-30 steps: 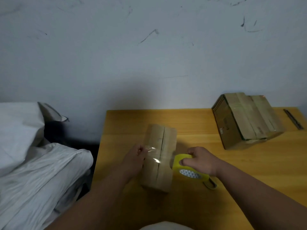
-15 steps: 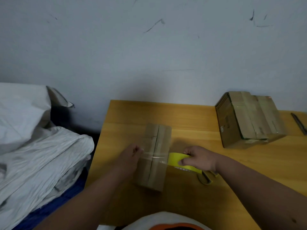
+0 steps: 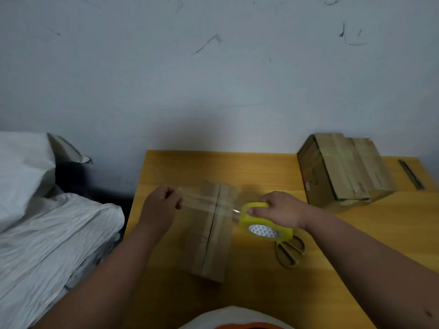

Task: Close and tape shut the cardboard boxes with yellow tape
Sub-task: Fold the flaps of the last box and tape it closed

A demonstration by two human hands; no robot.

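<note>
Stretching see-through tape strip [image 3: 209, 204] over the box [image 3: 209, 236]: left hand [image 3: 161, 205] pinches its end, right hand [image 3: 278, 210] grips the yellow roll [image 3: 263, 222], half-hiding scissors [image 3: 291, 251].

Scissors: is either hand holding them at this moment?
No. The scissors lie on the table below the right hand, which grips the tape roll; the left hand pinches the tape end.

A small brown cardboard box [image 3: 210, 231] lies flat near the worktop's left edge, flaps closed, their seam running lengthwise. A clear strip of tape [image 3: 209, 203] stretches across its far end, apparently just above the flaps, from the yellow tape roll [image 3: 264, 223] at its right. A larger taped box [image 3: 344, 168] sits far right.
</note>
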